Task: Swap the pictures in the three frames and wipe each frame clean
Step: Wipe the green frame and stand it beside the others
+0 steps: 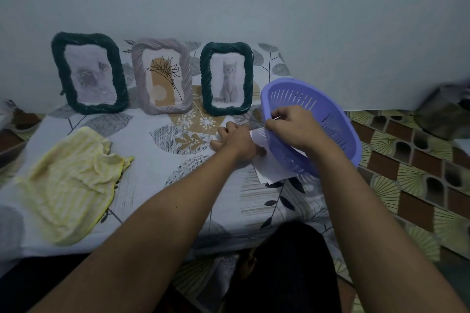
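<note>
My right hand (287,127) tipped up the purple basket (330,119), fingers gripping its rim. My left hand (234,141), fingers curled, pressed the white papers (267,165) underneath.

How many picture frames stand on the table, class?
3, in a row at the back by the wall: left dark green frame, middle pale frame, right dark green frame. None appears hidden.

lilac basket (330,114) (yellow striped cloth (71,185))
</note>
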